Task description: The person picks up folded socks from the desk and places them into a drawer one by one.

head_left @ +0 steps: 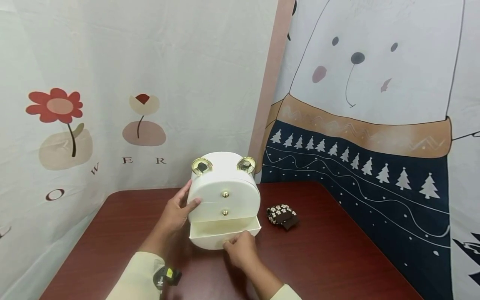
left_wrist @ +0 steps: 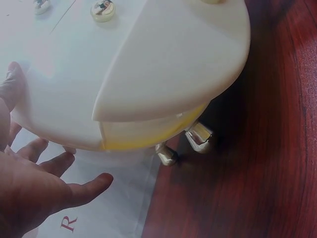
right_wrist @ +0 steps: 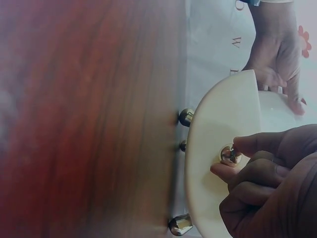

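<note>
A white, round-fronted drawer box (head_left: 223, 187) stands on the table with two gold-rimmed rounds on top. Its bottom drawer (head_left: 225, 227) is pulled out, and the inside visible from above is bare. My right hand (head_left: 241, 250) pinches that drawer's small metal knob (right_wrist: 230, 155) between thumb and finger. Against the box's left side rests my left hand (head_left: 176, 212), thumb on the front face, the other fingers spread and fairly straight along the side. Two more gold knobs (head_left: 225, 194) show on the upper drawers. Small metal feet (left_wrist: 199, 137) support the box underneath.
A dark folded cloth item (head_left: 282, 216) with a white flower pattern lies right of the box on the reddish-brown table (head_left: 318, 258). Behind the table hangs a printed curtain (head_left: 210, 83). A dark device (head_left: 166, 277) is strapped at my left wrist.
</note>
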Tool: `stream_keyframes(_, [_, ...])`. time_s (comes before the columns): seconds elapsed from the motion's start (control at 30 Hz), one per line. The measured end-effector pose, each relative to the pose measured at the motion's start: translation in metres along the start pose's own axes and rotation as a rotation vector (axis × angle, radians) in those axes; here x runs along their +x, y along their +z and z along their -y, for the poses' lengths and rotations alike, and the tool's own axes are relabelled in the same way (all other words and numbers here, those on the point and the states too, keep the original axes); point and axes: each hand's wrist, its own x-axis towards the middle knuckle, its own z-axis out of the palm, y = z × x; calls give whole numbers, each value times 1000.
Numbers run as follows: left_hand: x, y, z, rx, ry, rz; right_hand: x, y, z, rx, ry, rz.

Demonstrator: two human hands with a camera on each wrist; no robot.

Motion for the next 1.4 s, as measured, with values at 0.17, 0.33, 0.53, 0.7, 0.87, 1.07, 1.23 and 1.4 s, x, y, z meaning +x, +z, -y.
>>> stream_keyframes(0.17, [0,0,0,7,-1,0,-6,-3,0,-30,-13,15])
stream_keyframes(0.33, [1,-1,0,6,-12,0,-10,-5,-1,-23,-4,37])
stream_keyframes(0.53, [1,-2,0,-7,-23,1,-14,-8,-1,-21,-11,42])
stream_keyframes(0.7, [1,-2,0,-19,-20,5,-14,-10,-1,-16,-25,38])
stream_keyframes(0.87, [0,-1,1,-19,-32,6,-13,-15,-4,-8,-29,32])
stream_keyframes(1.07, [1,-1,2,-15,-22,1,-3,-36,-1,5,-1,-13])
stream_keyframes(1.23, [3,0,2,-19,-21,-2,9,-54,0,23,17,-76])
stream_keyframes(1.4, [3,1,2,-23,-19,1,9,-60,-3,11,13,-42])
